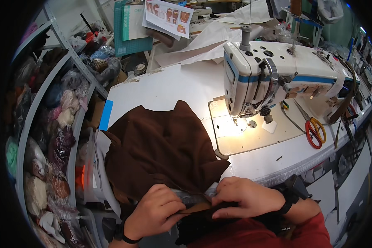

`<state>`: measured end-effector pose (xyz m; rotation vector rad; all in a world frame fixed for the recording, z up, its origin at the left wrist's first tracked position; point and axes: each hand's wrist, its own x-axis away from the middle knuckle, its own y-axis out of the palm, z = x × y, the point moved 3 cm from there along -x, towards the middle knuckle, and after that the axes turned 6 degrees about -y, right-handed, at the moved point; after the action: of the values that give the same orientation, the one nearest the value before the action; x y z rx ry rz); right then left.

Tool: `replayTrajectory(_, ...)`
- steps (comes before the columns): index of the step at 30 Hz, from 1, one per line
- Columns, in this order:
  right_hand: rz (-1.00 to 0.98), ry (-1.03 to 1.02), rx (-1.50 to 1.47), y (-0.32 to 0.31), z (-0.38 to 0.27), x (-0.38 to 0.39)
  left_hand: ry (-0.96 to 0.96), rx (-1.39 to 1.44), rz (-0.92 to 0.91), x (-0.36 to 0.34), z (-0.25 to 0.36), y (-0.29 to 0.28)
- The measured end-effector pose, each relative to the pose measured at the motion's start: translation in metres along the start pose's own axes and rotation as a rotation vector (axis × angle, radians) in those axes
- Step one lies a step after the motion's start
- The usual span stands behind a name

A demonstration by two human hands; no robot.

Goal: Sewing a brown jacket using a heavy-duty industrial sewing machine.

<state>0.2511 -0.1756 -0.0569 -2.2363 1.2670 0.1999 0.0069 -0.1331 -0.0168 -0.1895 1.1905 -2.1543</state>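
A dark brown piece of soft material, leather or cloth, lies spread and rumpled on the white sewing table, its near part hanging over the front edge. My left hand pinches its near edge, and my right hand grips the same edge a little further right. Between my hands a lighter tan strip of the underside shows. The thumbs and fingertips hide exactly how the edge lies in them. Beyond my right hand stands a white and blue sewing machine, its lamp lighting the needle plate, apart from the brown piece.
Scissors with red and yellow handles lie right of the needle, beside small thread snips. A measuring tape runs along the front edge. Shelves of bagged materials stand left. Papers and a green cutting mat are behind.
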Motion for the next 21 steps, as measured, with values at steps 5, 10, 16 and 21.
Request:
replayTrajectory(5, 0.067, -0.108, 0.150, 0.013, -0.002, 0.004, 0.012, -0.056, -0.100, 0.006, -0.001, -0.001)
replayTrajectory(10, 0.068, -0.128, 0.212, 0.020, 0.000, 0.008, 0.024, -0.065, -0.085, 0.003, 0.005, -0.005)
replayTrajectory(16, 0.087, -0.118, 0.240, 0.025, -0.003, 0.014, -0.036, -0.089, -0.076, 0.004, 0.003, -0.006)
replayTrajectory(21, 0.092, -0.042, 0.068, 0.021, 0.007, 0.013, -0.013, 0.016, 0.011, -0.005, 0.006, -0.002)
